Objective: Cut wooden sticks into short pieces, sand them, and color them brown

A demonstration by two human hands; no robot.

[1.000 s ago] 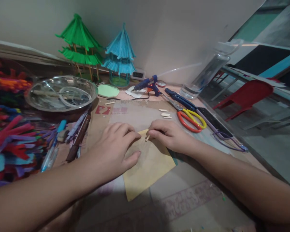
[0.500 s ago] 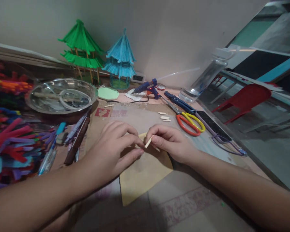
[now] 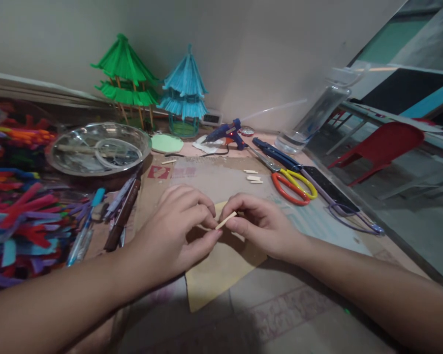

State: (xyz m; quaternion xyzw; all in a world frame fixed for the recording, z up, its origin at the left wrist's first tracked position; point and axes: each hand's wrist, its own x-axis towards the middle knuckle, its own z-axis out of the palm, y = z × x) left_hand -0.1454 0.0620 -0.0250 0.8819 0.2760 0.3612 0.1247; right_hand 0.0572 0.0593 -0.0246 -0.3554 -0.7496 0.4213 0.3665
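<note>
A short pale wooden stick (image 3: 226, 221) is pinched between my two hands. My left hand (image 3: 186, 221) has its thumb and fingertips closed at the stick's lower left end. The fingers of my right hand (image 3: 256, 223) curl behind the stick, and the thumb presses near its upper right end. Beneath both hands lies a yellow sheet (image 3: 221, 273), partly covered by them. Several similar short sticks (image 3: 254, 178) lie beyond my right hand, by the scissors (image 3: 291, 187) with orange and yellow handles.
At the back are a blue glue gun (image 3: 227, 133), a green paper disc (image 3: 167, 143), and green (image 3: 125, 69) and blue (image 3: 184, 88) pagoda models. A metal bowl (image 3: 145, 152) and colourful pipe cleaners (image 3: 22, 226) crowd the left. A clear bottle (image 3: 319, 113) stands right.
The stick has turned from a steep slant to a flatter one. My left thumb and fingertips have closed on its lower end, while the right hand keeps hold.
</note>
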